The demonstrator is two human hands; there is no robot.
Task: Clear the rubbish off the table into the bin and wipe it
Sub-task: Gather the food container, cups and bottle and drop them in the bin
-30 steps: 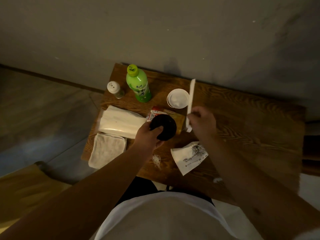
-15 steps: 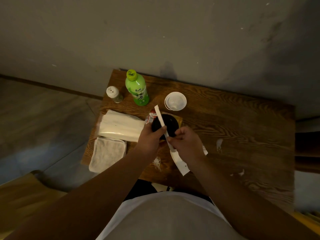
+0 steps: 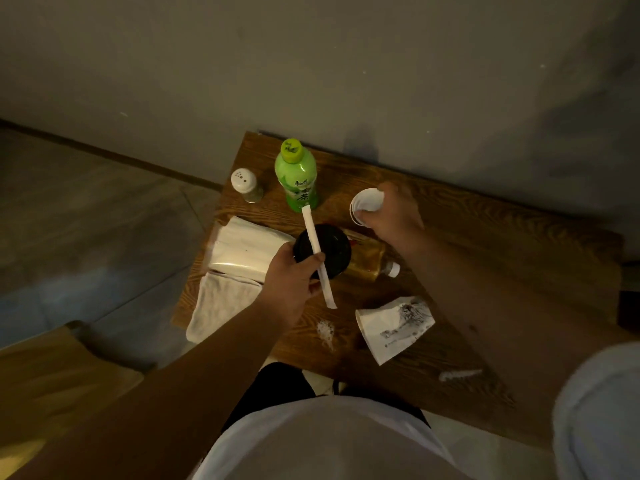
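The left hand (image 3: 294, 275) has its grip clamped on a black round container (image 3: 323, 251) and, pinned against it under the thumb, a long white paper-wrapped stick (image 3: 317, 254) that runs slantwise across the lid, its upper end near the green bottle (image 3: 297, 176) and its lower end hanging past the hand. The right hand (image 3: 391, 216) reaches to the back of the counter (image 3: 485, 258) with its grip closed around the rim of a white paper cup (image 3: 363, 204), fingers wrapped over its right side. Beneath the black container lies a clear bottle of amber liquid (image 3: 369, 258) on its side, its white cap pointing right. A white paper bag (image 3: 394, 327) with a dark drawing lies flat near the front edge, with a small white crumpled scrap (image 3: 325, 332) just left of it and a twisted white wrapper (image 3: 459, 374) farther right. At the left edge sit a pack of white tissues (image 3: 242, 247) and a folded white cloth (image 3: 218, 306), touching. A white shaker (image 3: 245, 183) stands beside the green bottle.
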